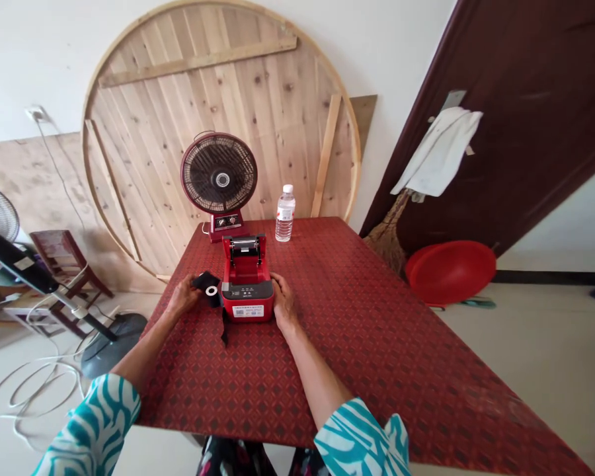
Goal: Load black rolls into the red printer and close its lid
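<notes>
A red label printer (246,291) stands on the red patterned table (327,344), its lid raised at the back and its compartment open. My right hand (282,301) grips the printer's right side. My left hand (182,296) holds a black ribbon roll (209,289) with a white core, just left of the printer. A loose black strip (223,327) hangs from the roll down beside the printer's front left corner. The inside of the printer's compartment is only partly visible from this angle.
Behind the printer stand a dark red fan (219,173) and a water bottle (285,215), against a large round wooden board (287,86). A red basin (450,272) and a broom (387,238) lie beyond the table's right edge. A chair (64,264) and cables are on the left.
</notes>
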### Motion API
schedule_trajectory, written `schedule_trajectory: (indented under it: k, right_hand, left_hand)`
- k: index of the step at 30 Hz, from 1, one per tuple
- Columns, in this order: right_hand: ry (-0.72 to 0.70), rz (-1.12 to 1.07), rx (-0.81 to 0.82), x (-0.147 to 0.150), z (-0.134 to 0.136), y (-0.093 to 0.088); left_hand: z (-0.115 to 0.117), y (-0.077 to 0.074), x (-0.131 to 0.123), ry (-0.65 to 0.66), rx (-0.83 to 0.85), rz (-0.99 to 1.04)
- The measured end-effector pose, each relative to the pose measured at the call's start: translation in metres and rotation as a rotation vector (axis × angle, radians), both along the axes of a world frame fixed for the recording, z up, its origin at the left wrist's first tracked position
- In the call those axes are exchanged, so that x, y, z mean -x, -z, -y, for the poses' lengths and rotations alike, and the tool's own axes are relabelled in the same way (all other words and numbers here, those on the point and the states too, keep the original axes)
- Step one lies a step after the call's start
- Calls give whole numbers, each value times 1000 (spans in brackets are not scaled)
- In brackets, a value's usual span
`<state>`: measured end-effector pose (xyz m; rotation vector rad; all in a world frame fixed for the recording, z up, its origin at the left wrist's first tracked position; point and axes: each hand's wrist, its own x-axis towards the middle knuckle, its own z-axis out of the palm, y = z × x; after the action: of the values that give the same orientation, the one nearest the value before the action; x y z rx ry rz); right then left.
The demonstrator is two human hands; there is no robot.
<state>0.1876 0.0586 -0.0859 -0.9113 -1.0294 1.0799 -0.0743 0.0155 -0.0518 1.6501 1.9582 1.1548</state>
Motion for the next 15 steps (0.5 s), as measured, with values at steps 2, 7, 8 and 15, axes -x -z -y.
schedule_trajectory:
  k: [2, 7, 8, 15]
  right_hand:
    - [-1, -3, 16, 0, 1, -1]
    - [-25, -12, 57, -1, 2, -1]
    - [-25, -17, 69, -1, 2, -1]
    - [-13, -3, 62, -2, -1, 1]
  left_hand:
    - [6, 6, -3, -12, 16, -44]
    - [15, -7, -6, -57, -113, 54]
    - [19, -13, -8, -113, -178, 77]
    - [59, -27, -59, 73, -176, 152]
